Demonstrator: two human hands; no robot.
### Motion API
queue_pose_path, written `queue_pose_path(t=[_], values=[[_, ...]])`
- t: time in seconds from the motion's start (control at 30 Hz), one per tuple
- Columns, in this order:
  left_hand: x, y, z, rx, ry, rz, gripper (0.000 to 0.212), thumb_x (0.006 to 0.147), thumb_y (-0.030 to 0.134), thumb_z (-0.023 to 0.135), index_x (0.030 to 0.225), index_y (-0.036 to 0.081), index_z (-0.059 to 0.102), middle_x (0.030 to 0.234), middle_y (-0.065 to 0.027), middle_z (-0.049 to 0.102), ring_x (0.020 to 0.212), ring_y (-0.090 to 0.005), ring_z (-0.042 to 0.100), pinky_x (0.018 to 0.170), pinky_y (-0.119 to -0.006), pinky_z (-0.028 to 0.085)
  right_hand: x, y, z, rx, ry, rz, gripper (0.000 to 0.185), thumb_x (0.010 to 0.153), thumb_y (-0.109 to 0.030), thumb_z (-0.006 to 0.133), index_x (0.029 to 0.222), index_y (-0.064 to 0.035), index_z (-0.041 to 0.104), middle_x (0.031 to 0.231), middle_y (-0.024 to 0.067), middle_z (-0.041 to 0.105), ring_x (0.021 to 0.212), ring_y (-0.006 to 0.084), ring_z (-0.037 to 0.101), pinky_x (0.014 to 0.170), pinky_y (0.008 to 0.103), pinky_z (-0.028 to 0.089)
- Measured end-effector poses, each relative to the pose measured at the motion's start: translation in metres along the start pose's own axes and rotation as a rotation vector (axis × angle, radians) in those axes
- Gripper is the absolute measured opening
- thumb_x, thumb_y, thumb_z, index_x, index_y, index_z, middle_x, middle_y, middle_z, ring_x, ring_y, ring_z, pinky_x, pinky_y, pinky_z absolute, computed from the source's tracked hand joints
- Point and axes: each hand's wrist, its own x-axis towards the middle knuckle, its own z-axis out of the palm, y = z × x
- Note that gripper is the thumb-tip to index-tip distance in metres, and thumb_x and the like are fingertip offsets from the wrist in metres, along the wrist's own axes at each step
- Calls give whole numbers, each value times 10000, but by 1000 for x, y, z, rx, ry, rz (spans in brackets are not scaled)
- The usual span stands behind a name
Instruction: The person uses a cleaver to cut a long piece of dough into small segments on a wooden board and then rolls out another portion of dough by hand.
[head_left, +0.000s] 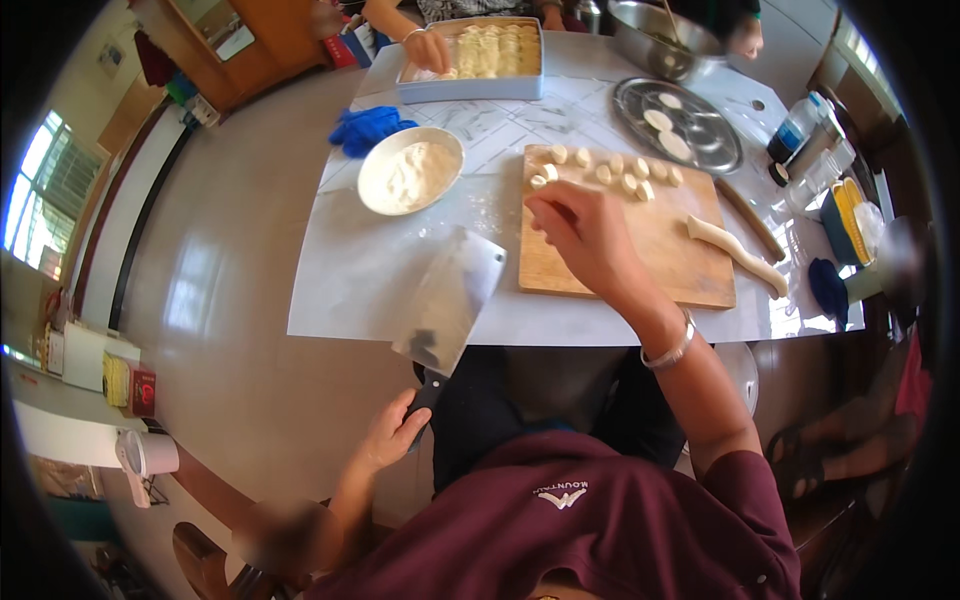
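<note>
My left hand (392, 429) grips the dark handle of a cleaver (454, 300). Its broad metal blade reaches over the front edge of the table, left of a wooden cutting board (645, 277). Above that board hovers my right hand (581, 229), with fingers curled and a bracelet on the wrist. The hand's own back conceals whatever may be between those fingers. Several small cut dough pieces (604, 174) lie along the board's far side, some close to the right hand's knuckles. A long dough roll (739, 255) rests across the board's right edge.
A bowl of flour (412, 176) and blue gloves (367, 129) sit at left. Beyond, another person's hand (427, 51) reaches into a box of dumplings (491, 52). A metal tray (712, 135) bears flat wrappers. A rolling pin (750, 219), bottles (795, 124) and a steel basin (660, 41) occupy the right.
</note>
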Motion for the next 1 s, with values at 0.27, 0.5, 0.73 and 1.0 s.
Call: queue_pose_path(t=[0.27,0.5,0.73,1.0], values=[[36,-3,-51,-31,-40,-126,209,818,196,585,870,-6,572,652,6,486,608,-76,424,543,-245,376,90,44,119,-493,-181,-100,82,718,-136,598,752,-79,646,757,140,620,722,307,600,636,378,476],[54,-25,-96,101,424,19,202,735,72,648,915,-11,613,767,-44,598,698,-135,543,665,-269,438,114,42,173,-789,-364,-43,155,705,-141,628,842,-69,644,848,128,639,784,272,629,681,365,496],[76,-39,-94,261,618,129,162,713,61,654,843,-19,601,840,-96,578,756,-193,552,708,-295,440,111,67,160,-481,-130,-162,106,665,-42,575,762,-24,613,762,185,614,730,335,603,637,381,483],[82,-31,-67,637,814,93,175,860,141,497,883,-1,595,971,-87,548,965,-268,460,828,-360,376,11,77,-25,-193,288,221,82,753,-9,517,704,27,573,572,97,544,524,135,540,484,272,419]])
